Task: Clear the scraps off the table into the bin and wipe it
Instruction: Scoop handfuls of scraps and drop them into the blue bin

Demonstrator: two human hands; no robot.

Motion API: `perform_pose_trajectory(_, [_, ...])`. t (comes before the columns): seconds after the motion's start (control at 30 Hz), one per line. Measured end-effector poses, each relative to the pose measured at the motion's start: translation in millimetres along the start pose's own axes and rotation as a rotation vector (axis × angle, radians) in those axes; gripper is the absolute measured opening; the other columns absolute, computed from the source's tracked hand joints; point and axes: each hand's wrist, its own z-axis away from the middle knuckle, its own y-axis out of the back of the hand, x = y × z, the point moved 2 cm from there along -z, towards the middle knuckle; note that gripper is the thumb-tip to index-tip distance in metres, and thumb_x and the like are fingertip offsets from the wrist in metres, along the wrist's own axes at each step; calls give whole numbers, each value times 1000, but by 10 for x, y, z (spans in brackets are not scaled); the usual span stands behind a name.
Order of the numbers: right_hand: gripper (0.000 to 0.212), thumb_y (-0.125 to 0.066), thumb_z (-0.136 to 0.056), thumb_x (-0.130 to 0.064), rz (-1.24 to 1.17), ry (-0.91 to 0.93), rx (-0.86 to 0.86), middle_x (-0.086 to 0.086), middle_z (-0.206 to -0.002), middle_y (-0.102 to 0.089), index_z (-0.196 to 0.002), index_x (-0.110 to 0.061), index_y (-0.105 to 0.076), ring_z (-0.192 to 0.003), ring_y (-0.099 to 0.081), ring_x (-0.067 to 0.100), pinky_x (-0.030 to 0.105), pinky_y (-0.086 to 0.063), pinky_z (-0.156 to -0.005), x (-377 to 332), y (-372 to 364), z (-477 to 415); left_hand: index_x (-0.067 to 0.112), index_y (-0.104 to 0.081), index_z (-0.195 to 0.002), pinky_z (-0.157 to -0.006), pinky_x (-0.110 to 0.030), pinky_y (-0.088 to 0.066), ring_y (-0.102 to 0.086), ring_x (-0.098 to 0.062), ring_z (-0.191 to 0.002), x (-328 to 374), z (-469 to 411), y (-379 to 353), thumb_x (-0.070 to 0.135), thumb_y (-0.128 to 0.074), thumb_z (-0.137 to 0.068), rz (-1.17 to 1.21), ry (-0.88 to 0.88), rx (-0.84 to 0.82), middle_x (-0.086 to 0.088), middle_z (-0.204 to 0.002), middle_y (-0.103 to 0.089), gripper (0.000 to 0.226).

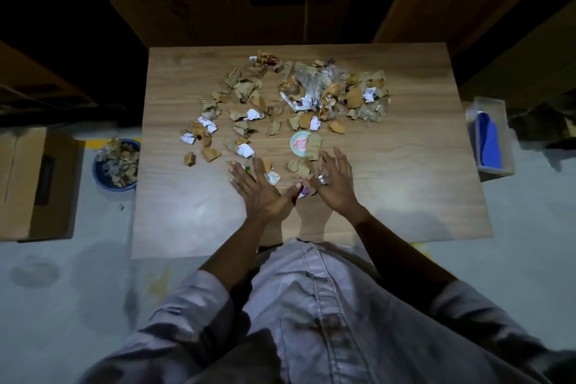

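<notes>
Fingers (256, 167) of the left hand (258, 192) are straight and spread apart, palm down, holding nothing, their tips among the nearest scraps. The right hand (338, 185) mirrors it just beside, fingers also splayed and holding nothing, with a ring on one. The thumbs nearly meet over a few small bits.

Beyond the hands, the scraps (296, 103) cover the middle and far part of the wooden surface (405, 181): torn brown cardboard, crumpled white paper, clear plastic film, and a round pale lid (300, 143) with pink print.

On the floor just left of the surface stands a round blue bin (97, 172), heaped with similar scraps. At the right edge sits a clear plastic box (486, 102) holding a blue cloth (487, 140). A cardboard box (31, 184) lies on the floor, far left.
</notes>
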Motion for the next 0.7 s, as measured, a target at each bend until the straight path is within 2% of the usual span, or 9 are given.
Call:
perform_pose_trajectory(0.1, [67, -70, -99, -34, -7, -43, 34, 14, -171, -22, -157, -15, -43, -158, -15, 36, 51, -15, -127, 102, 70, 24, 17, 6, -163, -123, -59, 13, 27, -42, -153, 280, -87, -272, 86, -59, -71, -62, -76, -2, -30, -164, 24, 132])
perform_pose_trajectory(0.17, [65, -65, -100, -37, 12, -44, 26, 16, -169, -26, -156, -11, -44, -157, -19, 39, 54, -19, -126, 213, 82, 103, 16, 5, -164, -123, -59, 14, 24, -44, -153, 470, -200, -382, 84, -58, -77, -93, -76, -22, -31, -164, 21, 128])
perform_pose_trajectory(0.23, [70, -55, -98, -46, 61, -30, 0, 16, -168, -29, -157, -10, -42, -156, -21, 38, 56, -22, -126, 337, 91, 179, 13, 3, -164, -123, -58, 15, 21, -44, -154, 663, -342, -427, 81, -58, -81, -102, -90, -29, -31, -164, 19, 123])
perform_pose_trajectory(0.3, [78, -47, -97, -54, 96, -27, -17, 15, -169, -27, -160, -9, -36, -157, -19, 36, 55, -22, -126, 418, 108, 211, 11, 3, -164, -123, -60, 10, 19, -45, -154, 827, -488, -419, 72, -63, -85, -84, -115, -45, -31, -165, 18, 119])
perform_pose_trajectory(0.4, [83, -46, -96, -58, 88, 15, -2, 12, -171, -21, -162, -11, -31, -159, -15, 33, 53, -18, -127, 420, 174, 167, 12, 8, -163, -123, -60, 9, 20, -43, -154, 930, -643, -353, 63, -70, -86, -37, -202, -45, -28, -166, 18, 121])
perform_pose_trajectory(0.5, [90, -53, -94, -62, 149, 131, 40, 9, -174, -12, -164, -15, -23, -161, -7, 32, 53, -15, -128, 426, 193, 89, 17, 9, -163, -122, -55, 15, 23, -35, -155, 815, -569, -164, 51, -78, -83, 39, -232, 26, -20, -168, 21, 123])
perform_pose_trajectory(0.6, [99, -51, -90, -75, 351, 258, -34, 9, -175, 0, -166, -22, -16, -161, 1, 33, 55, -5, -126, 382, 8, 103, 18, 3, -164, -123, -53, 13, 19, -29, -156, 474, -290, -14, 27, -82, -78, 171, -146, 145, -17, -169, 17, 121])
perform_pose_trajectory(0.63, [98, -50, -89, -78, 431, 316, -75, 9, -175, 1, -166, -26, -17, -161, 2, 33, 58, -4, -125, 340, -86, 123, 17, -1, -164, -124, -56, 11, 16, -30, -157, 328, -196, -6, 25, -81, -75, 206, -108, 173, -18, -169, 14, 119])
perform_pose_trajectory(0.7, [84, -44, -95, -75, 540, 473, -141, 9, -175, 1, -165, -35, -21, -161, 3, 33, 66, -7, -124, 239, -260, 151, 12, -6, -164, -125, -57, 8, 10, -33, -158, 93, -22, -31, 40, -72, -75, 219, -53, 200, -20, -169, 7, 115])
